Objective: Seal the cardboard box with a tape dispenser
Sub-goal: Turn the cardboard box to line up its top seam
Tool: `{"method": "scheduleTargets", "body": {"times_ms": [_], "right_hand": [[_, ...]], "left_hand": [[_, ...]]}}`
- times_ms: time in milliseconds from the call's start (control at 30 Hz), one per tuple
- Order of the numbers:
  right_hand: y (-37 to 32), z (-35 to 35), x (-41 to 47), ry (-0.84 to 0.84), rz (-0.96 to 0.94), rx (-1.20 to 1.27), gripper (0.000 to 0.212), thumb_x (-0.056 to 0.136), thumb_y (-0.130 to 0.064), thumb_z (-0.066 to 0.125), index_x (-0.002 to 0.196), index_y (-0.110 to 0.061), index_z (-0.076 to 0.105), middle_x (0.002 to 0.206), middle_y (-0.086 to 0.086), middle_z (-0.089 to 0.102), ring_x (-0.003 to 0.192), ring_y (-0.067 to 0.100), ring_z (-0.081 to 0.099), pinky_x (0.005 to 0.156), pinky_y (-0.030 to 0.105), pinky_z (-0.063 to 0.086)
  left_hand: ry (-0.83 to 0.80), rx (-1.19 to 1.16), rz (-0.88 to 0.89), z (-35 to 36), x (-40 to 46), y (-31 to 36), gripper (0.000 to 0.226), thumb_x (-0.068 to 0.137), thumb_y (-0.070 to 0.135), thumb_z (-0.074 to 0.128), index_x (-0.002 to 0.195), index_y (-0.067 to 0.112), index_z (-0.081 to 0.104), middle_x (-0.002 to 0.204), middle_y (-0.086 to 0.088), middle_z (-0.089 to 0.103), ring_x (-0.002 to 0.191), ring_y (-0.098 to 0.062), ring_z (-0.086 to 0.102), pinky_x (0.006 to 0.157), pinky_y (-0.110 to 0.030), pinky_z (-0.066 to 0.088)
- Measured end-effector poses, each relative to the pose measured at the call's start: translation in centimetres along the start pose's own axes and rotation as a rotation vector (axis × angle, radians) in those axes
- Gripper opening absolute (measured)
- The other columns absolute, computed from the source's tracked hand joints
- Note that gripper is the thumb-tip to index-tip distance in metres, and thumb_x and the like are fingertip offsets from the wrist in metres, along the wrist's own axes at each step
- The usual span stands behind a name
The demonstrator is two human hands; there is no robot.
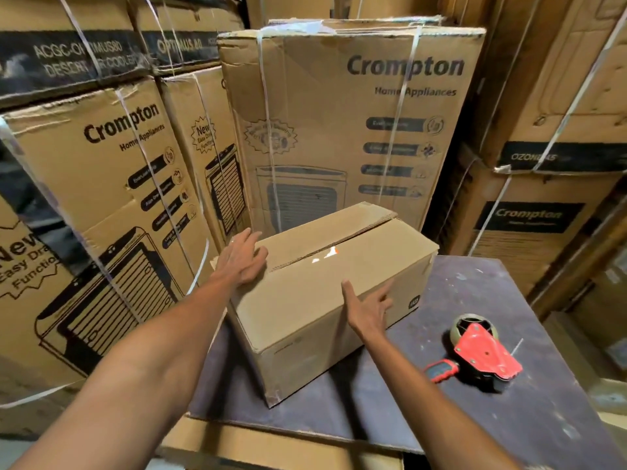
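A plain cardboard box (pixel 315 300) lies on a dark board (pixel 475 418), its top flaps folded down with a slight gap along the middle seam. My left hand (pixel 241 262) rests flat on the near left corner of the top, fingers spread. My right hand (pixel 368 308) is open against the box's right long side, fingers straight and splayed. A red tape dispenser (pixel 478 354) with a roll of tape lies on the board to the right of the box, its red and black handle pointing towards me. Neither hand touches it.
Tall strapped Crompton appliance cartons (pixel 339 130) stand close behind the box and stack up on the left (pixel 101 215) and right (pixel 529 215). The dark board sits on another carton (pixel 271 449) whose edge shows at the bottom.
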State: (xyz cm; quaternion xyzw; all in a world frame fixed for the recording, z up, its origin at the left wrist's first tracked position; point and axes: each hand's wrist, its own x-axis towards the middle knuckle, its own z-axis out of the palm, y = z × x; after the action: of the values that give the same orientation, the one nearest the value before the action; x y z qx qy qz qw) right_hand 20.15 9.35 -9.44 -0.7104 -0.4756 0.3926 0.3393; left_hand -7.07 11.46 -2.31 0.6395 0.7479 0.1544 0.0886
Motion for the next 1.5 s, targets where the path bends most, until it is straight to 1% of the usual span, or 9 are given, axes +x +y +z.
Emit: {"method": "scheduleTargets", "body": {"times_ms": [200,533,633,733,833,1000,1167,1367,1500], "right_hand": [[0.4,0.4,0.3,0.002,-0.008,0.06,0.111,0.096,-0.062,0.057,0.162,-0.019,-0.022,0.164,0.027,0.008,0.145,0.052,0.034,0.117,0.052,0.031],[-0.1,-1.5,1.5,0.003,0.014,0.112,0.099,0.102,-0.041,0.059,0.164,-0.012,-0.013,0.168,0.026,0.014,0.153,0.042,0.023,0.121,0.044,0.025],[-0.6,-3.2,3.6,-0.007,-0.01,0.113,0.095,0.092,-0.042,0.065,0.165,-0.011,0.012,0.161,0.021,0.039,0.146,0.039,0.04,0.121,0.046,0.034],[1.2,-3.9,7.8,0.029,-0.037,0.06,0.075,0.076,-0.047,0.065,0.142,-0.014,0.053,0.132,0.013,0.068,0.123,0.037,0.063,0.106,0.05,0.051],[-1.3,-5.0,6.3,0.055,-0.053,0.006,0.04,0.09,-0.032,0.07,0.123,-0.01,0.071,0.124,0.015,0.074,0.118,0.036,0.066,0.101,0.045,0.053],[-2.3,-5.9,6.7,0.072,-0.084,-0.103,0.038,0.102,-0.026,0.06,0.13,-0.001,0.065,0.132,0.021,0.068,0.125,0.041,0.06,0.097,0.042,0.047],[-1.2,-7.4,7.0,0.048,-0.108,-0.183,0.046,0.1,-0.035,0.055,0.138,-0.009,0.061,0.138,0.019,0.065,0.13,0.042,0.055,0.102,0.044,0.046],[-0.3,-8.8,6.2,0.024,-0.18,-0.227,0.054,0.099,-0.043,0.058,0.146,-0.017,0.056,0.143,0.012,0.064,0.133,0.038,0.055,0.106,0.045,0.045],[0.1,-9.0,5.6,-0.014,-0.188,-0.268,0.068,0.099,-0.049,0.06,0.156,-0.016,0.044,0.153,0.012,0.055,0.141,0.038,0.047,0.114,0.049,0.039]], "left_hand": [[-0.129,0.021,-0.095,1.5,2.5,-2.7,0.062,0.096,0.054,0.034,0.15,0.023,0.04,0.149,-0.012,0.05,0.134,-0.036,0.046,0.111,-0.055,0.036],[-0.1,-0.111,-0.163,1.4,2.1,-2.3,0.061,0.078,0.057,0.065,0.131,0.027,0.062,0.12,-0.007,0.066,0.121,-0.033,0.052,0.103,-0.053,0.036],[-0.064,-0.134,-0.168,1.6,0.0,-1.8,0.061,0.076,0.059,0.071,0.127,0.027,0.064,0.122,-0.007,0.062,0.121,-0.032,0.05,0.103,-0.051,0.038],[-0.014,-0.151,-0.189,2.0,-2.7,-0.7,0.068,0.073,0.066,0.072,0.127,0.025,0.061,0.126,-0.007,0.057,0.119,-0.03,0.052,0.101,-0.046,0.043],[0.013,-0.184,-0.226,2.0,-5.0,0.6,0.071,0.073,0.064,0.073,0.128,0.022,0.06,0.13,-0.007,0.056,0.121,-0.03,0.052,0.098,-0.042,0.045],[-0.049,-0.279,-0.227,3.1,-8.9,2.0,0.07,0.064,0.066,0.072,0.121,0.027,0.059,0.13,-0.002,0.058,0.119,-0.027,0.054,0.092,-0.039,0.047],[-0.164,-0.289,-0.178,3.7,-10.8,3.5,0.067,0.066,0.06,0.076,0.121,0.032,0.049,0.129,-0.001,0.053,0.117,-0.025,0.051,0.089,-0.039,0.046],[-0.298,-0.13,-0.064,3.6,-11.9,5.4,0.075,0.071,0.065,0.074,0.129,0.029,0.043,0.124,-0.004,0.05,0.116,-0.03,0.053,0.096,-0.044,0.047],[-0.259,-0.007,-0.031,3.0,-11.3,6.6,0.073,0.075,0.068,0.07,0.13,0.028,0.045,0.127,-0.005,0.043,0.12,-0.032,0.048,0.095,-0.046,0.043]]}}
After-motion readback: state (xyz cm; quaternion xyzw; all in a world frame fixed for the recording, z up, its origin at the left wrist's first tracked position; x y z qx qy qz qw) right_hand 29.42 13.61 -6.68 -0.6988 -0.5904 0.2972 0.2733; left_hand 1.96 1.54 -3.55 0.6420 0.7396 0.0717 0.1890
